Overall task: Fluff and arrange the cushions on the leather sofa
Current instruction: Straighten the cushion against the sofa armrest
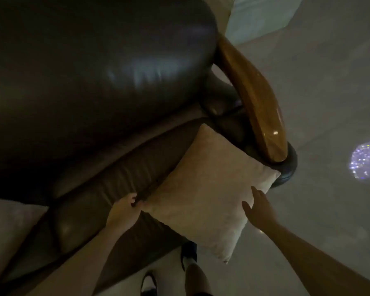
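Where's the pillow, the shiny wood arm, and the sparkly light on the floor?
pillow [203,195], head view, middle of its face
wood arm [252,90], head view, middle of its top
sparkly light [366,160], head view, its centre

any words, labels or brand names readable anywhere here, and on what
None can be read. The beige cushion, the leather sofa and its wooden armrest show no print, tag or logo. The frame is dim and blurred, so any small label would be lost.

Dim room, pale floor [320,86] all around.
A sparkling patch of light [366,162] lies on the floor at the right; a pale wall base [263,16] meets the floor's top edge; two dark shoes [188,254] stand on its lower part.
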The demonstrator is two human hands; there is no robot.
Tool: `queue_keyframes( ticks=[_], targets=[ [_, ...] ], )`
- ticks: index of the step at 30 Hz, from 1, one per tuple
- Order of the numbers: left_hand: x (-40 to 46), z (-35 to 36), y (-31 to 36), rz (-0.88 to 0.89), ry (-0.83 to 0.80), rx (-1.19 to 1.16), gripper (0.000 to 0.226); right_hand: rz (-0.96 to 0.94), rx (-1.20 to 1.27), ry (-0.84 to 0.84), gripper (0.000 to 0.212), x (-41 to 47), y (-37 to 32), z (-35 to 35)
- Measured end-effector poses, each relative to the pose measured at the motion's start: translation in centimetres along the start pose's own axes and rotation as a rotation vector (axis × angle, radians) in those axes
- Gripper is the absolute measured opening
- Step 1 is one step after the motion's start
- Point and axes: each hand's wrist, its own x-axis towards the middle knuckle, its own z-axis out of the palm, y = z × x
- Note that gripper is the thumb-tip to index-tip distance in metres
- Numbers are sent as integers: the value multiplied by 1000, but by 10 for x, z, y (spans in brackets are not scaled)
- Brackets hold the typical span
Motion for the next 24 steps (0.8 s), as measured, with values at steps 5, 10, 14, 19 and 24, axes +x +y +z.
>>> queue_keyframes(
  ticks=[5, 10, 14, 19, 24],
  targets=[
    [27, 34, 0, -149, -76, -115, 50, 304, 336, 31, 74, 52, 11, 7],
    [49, 53, -3, -244, -103, -276, 55, 556, 714, 78, 80, 78, 37, 22],
    [59, 66, -2, -327, -102, -474, 55, 666, 961, -77, 76, 89, 53, 33],
    [60, 74, 2, -447, -104, -647, 68, 712, 1059, -144, 63, 96, 62, 38],
    [48, 86, 19, -413, -12, -691, 81, 704, 917, -12, 17, 97, 51, 36]
  ],
)
